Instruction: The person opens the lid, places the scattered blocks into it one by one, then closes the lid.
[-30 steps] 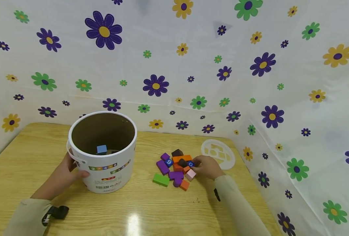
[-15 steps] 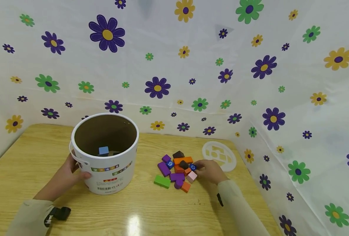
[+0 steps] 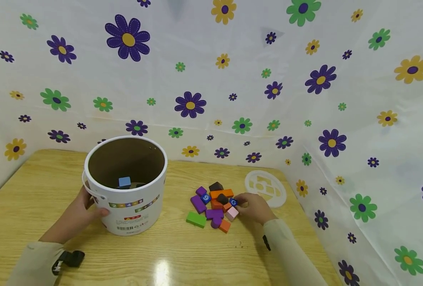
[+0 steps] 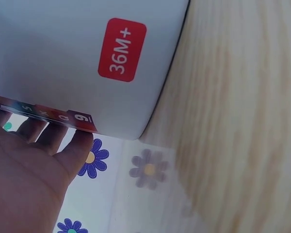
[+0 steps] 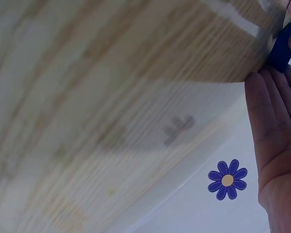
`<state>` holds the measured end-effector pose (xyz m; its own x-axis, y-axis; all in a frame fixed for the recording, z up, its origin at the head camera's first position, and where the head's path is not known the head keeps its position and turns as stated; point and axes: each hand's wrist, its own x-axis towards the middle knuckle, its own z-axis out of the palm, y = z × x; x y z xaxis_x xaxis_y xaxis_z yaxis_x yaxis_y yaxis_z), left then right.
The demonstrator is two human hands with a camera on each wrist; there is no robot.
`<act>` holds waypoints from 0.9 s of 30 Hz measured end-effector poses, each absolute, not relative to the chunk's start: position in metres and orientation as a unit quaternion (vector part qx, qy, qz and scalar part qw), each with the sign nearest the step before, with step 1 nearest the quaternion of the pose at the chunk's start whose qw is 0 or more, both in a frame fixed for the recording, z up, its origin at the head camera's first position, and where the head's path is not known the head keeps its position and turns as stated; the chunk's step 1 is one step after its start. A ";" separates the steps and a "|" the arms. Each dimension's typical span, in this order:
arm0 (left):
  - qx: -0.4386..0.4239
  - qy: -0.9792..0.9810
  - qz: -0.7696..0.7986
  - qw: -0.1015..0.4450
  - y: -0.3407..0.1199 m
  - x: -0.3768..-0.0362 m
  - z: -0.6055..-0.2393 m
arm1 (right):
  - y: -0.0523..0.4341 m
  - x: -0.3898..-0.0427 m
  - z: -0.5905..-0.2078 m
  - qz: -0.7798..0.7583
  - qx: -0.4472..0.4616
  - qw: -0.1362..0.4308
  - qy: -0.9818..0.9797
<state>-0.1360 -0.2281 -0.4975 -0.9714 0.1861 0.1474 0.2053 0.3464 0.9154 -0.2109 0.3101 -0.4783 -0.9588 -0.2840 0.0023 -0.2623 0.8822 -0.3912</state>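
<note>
A white bucket (image 3: 143, 210) with printed number strips stands at the left of the table. My left hand (image 3: 80, 216) grips its left side, thumb on the front and fingers round the back; in the left wrist view those fingers (image 4: 77, 153) touch its wall. Inside the bucket a light blue block (image 3: 124, 182) shows; the rest is mostly hidden. My right hand (image 3: 255, 208) pinches a blue cube (image 3: 233, 202) marked G at the right edge of a block pile. In the right wrist view, only part of this blue cube (image 5: 282, 48) is seen between thumb and fingers.
Beside the cube lie a pink block (image 3: 232, 213), a green block (image 3: 196, 219), a blue cube with a 9 (image 3: 205, 198), and several purple, orange and dark blocks. A white cut-out plate (image 3: 282, 194) lies behind the right hand. Flower-printed sheeting (image 3: 204, 75) borders the table.
The view shifts slightly. My right hand stays at the blue G cube, with its fingers barely moved. The left hand keeps its hold on the bucket.
</note>
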 end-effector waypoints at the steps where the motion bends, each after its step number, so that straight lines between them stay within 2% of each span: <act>1: -0.119 -0.821 -0.559 0.008 -0.228 -0.136 -0.497 | 0.310 -0.211 -0.477 -0.197 -0.143 0.025 0.970; 27: -0.118 -0.818 -0.563 0.004 -0.228 -0.134 -0.494 | 0.309 -0.217 -0.477 -0.191 -0.136 0.030 0.972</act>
<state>-0.1336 -0.2281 -0.4937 -0.9720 0.1889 0.1397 0.1980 0.3379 0.9201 -0.2171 0.3090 -0.4766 -0.9609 -0.2767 -0.0069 -0.2534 0.8895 -0.3801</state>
